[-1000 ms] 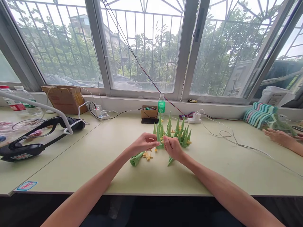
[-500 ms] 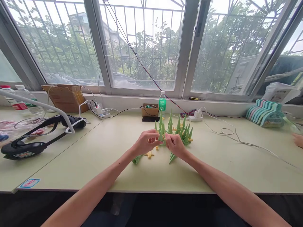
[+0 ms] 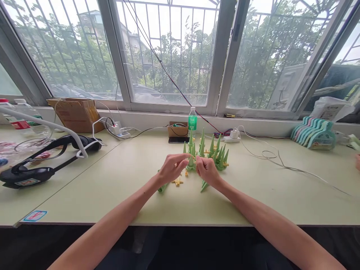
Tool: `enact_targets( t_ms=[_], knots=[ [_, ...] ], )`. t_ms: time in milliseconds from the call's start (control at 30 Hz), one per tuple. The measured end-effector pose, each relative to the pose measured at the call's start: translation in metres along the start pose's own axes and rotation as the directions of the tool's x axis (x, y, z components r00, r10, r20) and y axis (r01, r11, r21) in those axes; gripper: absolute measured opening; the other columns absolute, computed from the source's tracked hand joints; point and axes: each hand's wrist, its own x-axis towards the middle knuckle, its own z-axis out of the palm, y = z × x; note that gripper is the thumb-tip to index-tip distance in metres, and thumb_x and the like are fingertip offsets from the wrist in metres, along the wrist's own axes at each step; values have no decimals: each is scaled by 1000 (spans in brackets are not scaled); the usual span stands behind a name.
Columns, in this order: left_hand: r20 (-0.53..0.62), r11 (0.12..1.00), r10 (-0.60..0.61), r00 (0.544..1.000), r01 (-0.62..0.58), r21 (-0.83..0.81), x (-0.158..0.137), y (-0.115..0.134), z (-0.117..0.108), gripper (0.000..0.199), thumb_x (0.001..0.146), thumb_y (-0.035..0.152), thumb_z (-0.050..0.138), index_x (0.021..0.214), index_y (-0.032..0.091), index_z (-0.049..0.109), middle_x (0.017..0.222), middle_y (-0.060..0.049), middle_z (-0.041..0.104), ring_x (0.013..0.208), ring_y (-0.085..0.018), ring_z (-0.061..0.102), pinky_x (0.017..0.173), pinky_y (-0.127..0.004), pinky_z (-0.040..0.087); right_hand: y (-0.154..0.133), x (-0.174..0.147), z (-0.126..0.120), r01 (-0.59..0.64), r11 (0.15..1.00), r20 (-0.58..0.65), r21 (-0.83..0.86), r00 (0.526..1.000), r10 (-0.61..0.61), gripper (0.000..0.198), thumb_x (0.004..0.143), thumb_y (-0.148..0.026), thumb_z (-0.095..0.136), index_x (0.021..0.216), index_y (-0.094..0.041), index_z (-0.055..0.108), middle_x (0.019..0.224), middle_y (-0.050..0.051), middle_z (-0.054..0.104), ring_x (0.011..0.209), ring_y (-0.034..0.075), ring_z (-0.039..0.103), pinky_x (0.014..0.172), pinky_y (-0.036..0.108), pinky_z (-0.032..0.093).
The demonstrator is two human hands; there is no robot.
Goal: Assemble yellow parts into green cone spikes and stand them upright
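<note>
My left hand [image 3: 174, 167] has its fingers and thumb closed together beside a green plastic cone [image 3: 190, 163]. Close by on the right, my right hand [image 3: 208, 171] is curled, thumb and forefinger pressed together. A tiny yellowish bit shows between the two hands; what each one pinches is too small to make out. Behind them stand several upright green cones [image 3: 202, 147] with yellow connectors among them. A yellow cross-shaped connector [image 3: 177, 182] lies in front of my left hand. Near my left wrist is a green hollow piece [image 3: 162, 188], and a loose green cone [image 3: 204, 186] lies below my right hand.
A green-labelled bottle [image 3: 192, 120], small open carton [image 3: 177, 130] and phone [image 3: 178, 140] stand at the back. Headset [image 3: 50, 165] on the left; hangers [image 3: 312, 134] and a white cable [image 3: 292, 171] on the right. Another person's hand [image 3: 358, 162] shows at the right edge.
My left fingers have shifted slightly upward by the green cone; my right hand stays nearly in place. At the right edge, the other person's hand has moved mostly out of view.
</note>
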Motion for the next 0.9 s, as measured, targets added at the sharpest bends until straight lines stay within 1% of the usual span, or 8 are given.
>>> enact_targets(
  t_ms=[67, 167, 267, 367, 433, 533, 733, 900],
  knots=[
    [-60, 1000, -17, 998, 15, -26, 0, 1, -2, 51, 98, 54, 31, 83, 16, 60, 59, 1, 53, 49, -9, 40, 52, -22, 36, 1, 0, 0, 5, 1000, -20, -2, 1000, -5, 62, 99, -50, 34, 44, -21, 34, 37, -1, 39, 37, 8, 35, 42, 24, 30],
    [-93, 998, -63, 994, 61, -26, 2, -1, -3, 60, 100, 50, 28, 57, 16, 50, 49, 1, 47, 45, -8, 39, 50, -21, 35, 3, 0, -1, 27, 1000, -41, -15, 999, -28, 62, 99, -52, 33, 45, -21, 33, 38, -1, 40, 37, 9, 36, 42, 24, 30],
    [0, 995, -98, 995, 98, -26, 4, -3, -1, 70, 100, 53, 28, 41, 15, 42, 42, -1, 46, 42, -8, 42, 51, -21, 36, 4, -1, -2, 63, 998, -39, -31, 997, -64, 61, 100, -51, 29, 47, -21, 33, 40, -1, 40, 38, 9, 37, 42, 25, 30],
    [155, 990, -138, 978, 141, -7, 4, -3, 1, 73, 98, 57, 31, 45, 13, 57, 45, -3, 55, 44, -9, 49, 51, -21, 39, 5, -2, -3, 104, 993, -17, -53, 994, -105, 59, 101, -50, 28, 51, -21, 37, 43, -1, 43, 39, 9, 39, 44, 25, 32],
    [198, 986, -164, 967, 165, 8, 4, -3, 1, 72, 96, 59, 34, 50, 12, 63, 46, -4, 57, 44, -9, 50, 50, -20, 38, 5, -2, -4, 118, 992, 7, -48, 993, -118, 56, 101, -50, 28, 54, -21, 38, 45, -1, 45, 41, 10, 41, 46, 26, 34],
    [194, 987, -163, 967, 159, 35, 3, -2, 0, 67, 93, 60, 41, 54, 11, 64, 47, -3, 56, 44, -8, 48, 48, -19, 35, 7, -3, -5, 123, 992, 34, -24, 992, -122, 53, 101, -52, 27, 59, -22, 39, 48, -1, 46, 43, 11, 42, 48, 27, 35],
    [165, 997, -65, 984, 57, 53, 3, 0, -2, 62, 88, 61, 50, 53, 11, 59, 53, -1, 52, 50, -8, 42, 49, -20, 32, 8, -5, -3, 101, 994, 38, 28, 994, -102, 50, 101, -54, 28, 63, -22, 37, 50, -1, 45, 44, 11, 41, 46, 27, 33],
    [163, 997, -70, 984, 63, 50, 4, 5, -5, 54, 85, 60, 57, 63, 11, 63, 56, 0, 48, 51, -8, 38, 48, -20, 32, 6, -5, -3, 67, 996, 45, 64, 997, -70, 50, 100, -55, 30, 62, -22, 37, 50, -2, 43, 44, 10, 39, 43, 25, 31]
  ],
)
